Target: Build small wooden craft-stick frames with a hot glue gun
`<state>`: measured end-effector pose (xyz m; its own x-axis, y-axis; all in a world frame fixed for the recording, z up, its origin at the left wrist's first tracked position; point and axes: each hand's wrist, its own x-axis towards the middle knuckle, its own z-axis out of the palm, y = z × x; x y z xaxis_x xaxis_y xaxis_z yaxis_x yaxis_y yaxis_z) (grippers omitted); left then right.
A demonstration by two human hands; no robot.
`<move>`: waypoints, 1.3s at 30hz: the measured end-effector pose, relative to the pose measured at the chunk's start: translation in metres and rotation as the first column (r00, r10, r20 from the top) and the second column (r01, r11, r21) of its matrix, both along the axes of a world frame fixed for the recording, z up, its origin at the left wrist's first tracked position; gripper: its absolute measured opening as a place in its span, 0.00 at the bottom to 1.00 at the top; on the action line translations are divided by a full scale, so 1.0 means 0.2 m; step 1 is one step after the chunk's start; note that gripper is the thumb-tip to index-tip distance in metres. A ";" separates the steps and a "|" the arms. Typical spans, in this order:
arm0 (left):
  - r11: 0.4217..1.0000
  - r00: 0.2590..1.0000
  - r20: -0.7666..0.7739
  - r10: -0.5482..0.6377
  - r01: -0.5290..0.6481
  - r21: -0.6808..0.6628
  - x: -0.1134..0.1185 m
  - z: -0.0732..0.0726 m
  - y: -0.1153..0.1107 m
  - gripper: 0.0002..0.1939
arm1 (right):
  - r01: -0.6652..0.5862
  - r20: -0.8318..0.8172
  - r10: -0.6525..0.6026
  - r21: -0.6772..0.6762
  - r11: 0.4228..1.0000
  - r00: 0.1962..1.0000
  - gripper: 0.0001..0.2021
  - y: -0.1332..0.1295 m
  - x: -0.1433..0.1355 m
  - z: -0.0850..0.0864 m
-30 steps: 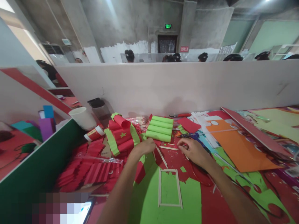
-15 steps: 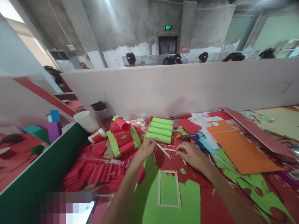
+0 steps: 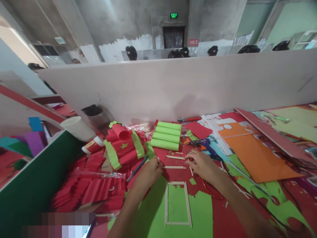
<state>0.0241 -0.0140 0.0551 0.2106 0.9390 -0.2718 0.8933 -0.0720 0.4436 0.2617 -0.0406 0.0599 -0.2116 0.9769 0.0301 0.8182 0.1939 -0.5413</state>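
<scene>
My left hand [image 3: 153, 172] is closed in a pinch, its fingertips at the left end of a thin pale wooden stick [image 3: 173, 167] lying level over the red tabletop. Across from it, my right hand [image 3: 203, 165] has its fingers curled together by the end of another wooden stick [image 3: 175, 157]. A short stick [image 3: 191, 171] shows just below those fingertips; whatever they grip is hidden. Nearer me, a rectangular frame of sticks [image 3: 166, 205] lies on a green paper sheet [image 3: 201, 215].
Behind my hands sit a green paper roll bundle [image 3: 165, 136] and a red paper piece with a yellow star [image 3: 123, 145]. A glue gun [image 3: 204, 143], orange sheet [image 3: 257, 155] and scraps lie right. A green divider [image 3: 44, 165] and red folded strips [image 3: 99, 186] stand left.
The stick at my left hand has turned from slanting across another stick to lying level and apart from it. My left hand has come slightly nearer; my right hand has barely moved.
</scene>
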 end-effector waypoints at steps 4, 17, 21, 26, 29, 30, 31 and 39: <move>0.991 0.994 -0.047 -0.095 0.099 0.089 -0.01 0.02 0.01 0.09 | 0.035 0.040 -0.034 -0.017 0.999 0.999 0.13 -0.01 -0.02 0.01; 0.791 0.817 0.080 -0.570 0.521 0.322 0.13 -0.10 0.04 0.07 | 0.044 0.064 -0.043 -0.013 0.999 0.997 0.11 -0.01 -0.01 -0.03; 0.786 0.806 0.107 -0.583 0.525 0.327 0.11 -0.11 0.04 0.07 | 0.049 0.053 -0.048 -0.023 0.999 0.997 0.11 -0.01 -0.01 -0.03; 0.760 0.766 0.113 -0.633 0.589 0.274 0.09 -0.07 0.04 0.09 | 0.055 0.092 -0.050 -0.044 0.998 0.994 0.11 0.00 -0.01 -0.04; 0.728 0.734 0.093 -0.673 0.635 0.258 0.10 -0.06 0.04 0.10 | 0.051 0.117 -0.046 -0.034 0.998 0.992 0.12 0.00 -0.02 -0.06; 0.718 0.726 0.081 -0.683 0.647 0.256 0.10 -0.06 0.04 0.10 | 0.052 0.126 -0.048 -0.029 0.998 0.991 0.12 0.00 -0.02 -0.06; 0.709 0.720 0.072 -0.691 0.655 0.261 0.11 -0.06 0.04 0.10 | 0.051 0.130 -0.048 -0.025 0.998 0.990 0.12 0.00 -0.02 -0.07; 0.750 0.791 0.041 -0.611 0.561 0.351 0.13 -0.12 0.06 0.12 | 0.073 0.122 -0.078 0.052 0.996 0.989 0.12 -0.01 0.00 -0.12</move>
